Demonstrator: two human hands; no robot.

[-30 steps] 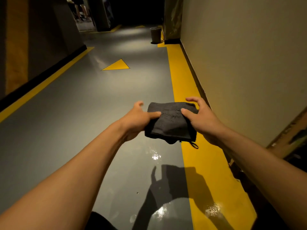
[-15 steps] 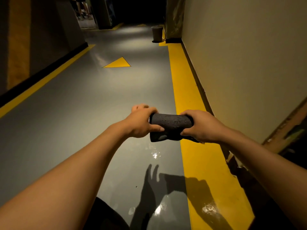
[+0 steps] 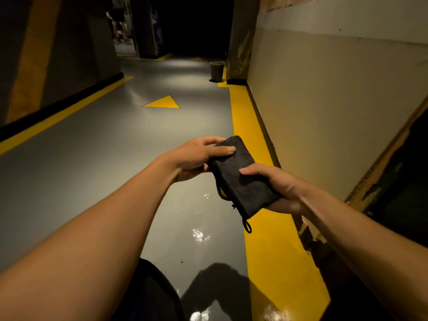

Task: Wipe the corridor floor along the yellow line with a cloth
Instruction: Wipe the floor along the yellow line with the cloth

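A dark grey folded cloth is held in the air in front of me, lying slantwise with a small loop hanging from its near corner. My left hand pinches its far end, thumb on top. My right hand grips its near end from the right, thumb over the top face. Below the cloth, the broad yellow line runs along the foot of the right wall over the grey corridor floor. Wet glints show on the floor beside the line.
A beige wall closes the right side. A dark bucket stands far ahead by the line's end. A yellow triangle marks the floor mid-corridor, and a second yellow line follows the left wall. A person's legs show far back.
The cloth was held flat, then folded into a narrow bundle between both hands. Now it is turned slantwise, my left hand at its far end and my right at the near end.
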